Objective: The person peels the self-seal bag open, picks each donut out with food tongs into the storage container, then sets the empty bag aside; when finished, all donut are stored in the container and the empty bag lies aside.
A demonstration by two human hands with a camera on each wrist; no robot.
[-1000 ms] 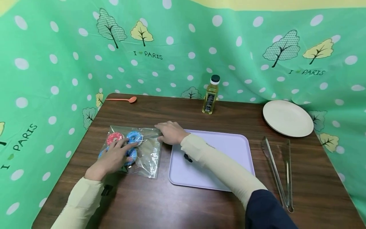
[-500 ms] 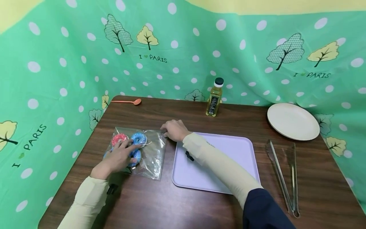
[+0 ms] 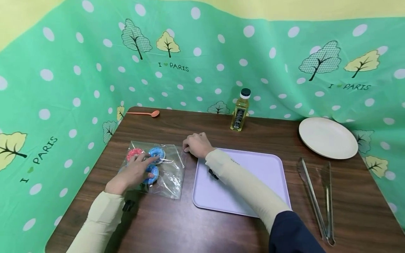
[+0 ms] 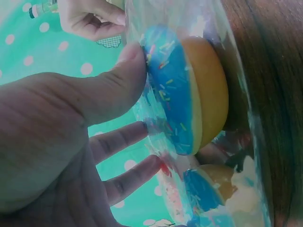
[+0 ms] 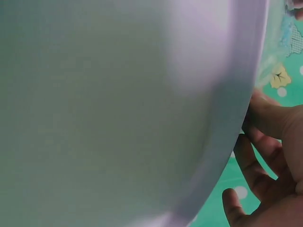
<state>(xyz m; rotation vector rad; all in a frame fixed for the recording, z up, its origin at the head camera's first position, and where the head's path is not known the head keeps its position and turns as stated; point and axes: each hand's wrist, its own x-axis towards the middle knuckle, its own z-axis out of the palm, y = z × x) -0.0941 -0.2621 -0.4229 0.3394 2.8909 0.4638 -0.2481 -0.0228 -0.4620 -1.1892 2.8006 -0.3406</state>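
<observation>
A clear plastic bag [image 3: 171,177] lies on the table at left in the head view. Inside it are blue-iced ring doughnuts [image 3: 152,174] and a pink-red one [image 3: 134,152]; sprinkles dot a blue doughnut [image 4: 170,90] in the left wrist view. My left hand [image 3: 131,174] rests over the doughnuts on the bag, fingers spread, thumb touching the plastic. At the bag's far right edge, my right hand [image 3: 198,145] pinches the plastic between thumb and forefinger. Its other fingers are loosely bent in the right wrist view.
A lilac tray [image 3: 259,167] lies under my right forearm, right of the bag. Metal tongs [image 3: 316,203] and a white plate [image 3: 327,137] are further right. An oil bottle [image 3: 240,111] stands at the back; an orange spoon [image 3: 143,113] lies back left.
The head view has shifted, so everything sits slightly lower and further right. The right hand's fingers have drawn in at the bag's edge. The left hand stays on the bag.
</observation>
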